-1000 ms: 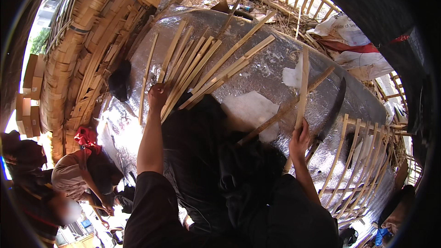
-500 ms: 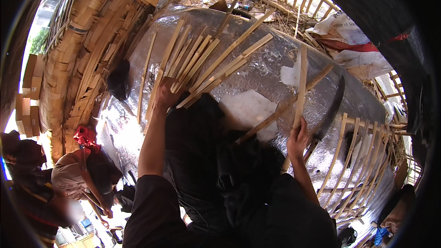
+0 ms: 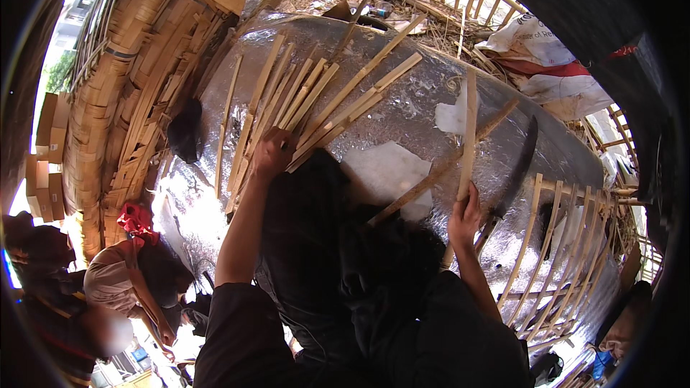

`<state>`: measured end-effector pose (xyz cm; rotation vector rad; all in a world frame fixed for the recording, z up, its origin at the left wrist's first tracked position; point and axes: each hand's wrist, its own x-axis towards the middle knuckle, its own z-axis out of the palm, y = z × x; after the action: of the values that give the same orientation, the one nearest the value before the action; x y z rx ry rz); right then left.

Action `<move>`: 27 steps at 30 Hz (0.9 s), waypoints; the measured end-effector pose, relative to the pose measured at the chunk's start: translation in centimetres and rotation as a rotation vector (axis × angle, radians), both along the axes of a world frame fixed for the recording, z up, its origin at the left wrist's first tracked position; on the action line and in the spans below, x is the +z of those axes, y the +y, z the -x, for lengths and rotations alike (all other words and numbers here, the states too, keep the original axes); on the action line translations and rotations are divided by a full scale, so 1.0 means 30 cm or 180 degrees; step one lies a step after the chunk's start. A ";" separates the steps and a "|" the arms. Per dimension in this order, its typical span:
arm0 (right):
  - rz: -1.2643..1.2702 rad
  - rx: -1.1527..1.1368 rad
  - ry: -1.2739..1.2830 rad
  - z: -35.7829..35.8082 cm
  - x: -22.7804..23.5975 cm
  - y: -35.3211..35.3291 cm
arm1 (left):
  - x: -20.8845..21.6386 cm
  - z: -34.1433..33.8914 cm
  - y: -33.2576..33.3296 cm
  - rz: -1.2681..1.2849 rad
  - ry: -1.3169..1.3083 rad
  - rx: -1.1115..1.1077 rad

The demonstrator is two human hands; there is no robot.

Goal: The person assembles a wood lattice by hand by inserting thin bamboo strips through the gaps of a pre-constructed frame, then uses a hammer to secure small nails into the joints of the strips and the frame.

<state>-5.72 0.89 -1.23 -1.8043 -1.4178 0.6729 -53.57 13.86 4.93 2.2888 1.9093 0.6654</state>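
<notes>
Gripping one pale wooden strip [image 3: 468, 129] right of centre, with your left hand [image 3: 274, 152] at a fan of strips [image 3: 314, 93].
In the head view, your right hand [image 3: 464, 221] has its fingers closed around the single strip's lower part; it rises toward the upper right, crossing a thicker stick [image 3: 438, 171]. Your left fingers curl over the fan's lower portion, left of centre; you cannot tell whether they pinch any. A shiny sheet [image 3: 568, 154] lies beneath, and a dark curved blade [image 3: 521, 165] sits just right of your right hand. The strips look light, stiff and slightly springy, possibly splintery along their edges; pinch them by the flat faces, away from their cut ends.
</notes>
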 end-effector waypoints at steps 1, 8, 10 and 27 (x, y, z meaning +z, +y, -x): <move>-0.0013 -0.0010 0.0006 0.000 -0.001 -0.002 | 0.003 -0.033 0.003 0.0104 0.0050 -0.0117; -0.0040 0.0025 0.0120 0.013 0.016 0.001 | 0.004 -0.098 0.040 0.0590 0.0280 0.0423; -0.0215 0.0016 0.0039 0.004 0.013 0.003 | 0.030 -0.148 0.064 0.0709 0.0420 0.0449; 0.0004 0.0093 0.0009 0.001 0.019 -0.002 | 0.011 -0.086 0.101 0.0883 -0.0238 0.0258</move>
<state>-5.76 0.82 -0.65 -1.7861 -1.4446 0.6912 -50.97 16.88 5.27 2.0016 1.9309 0.4527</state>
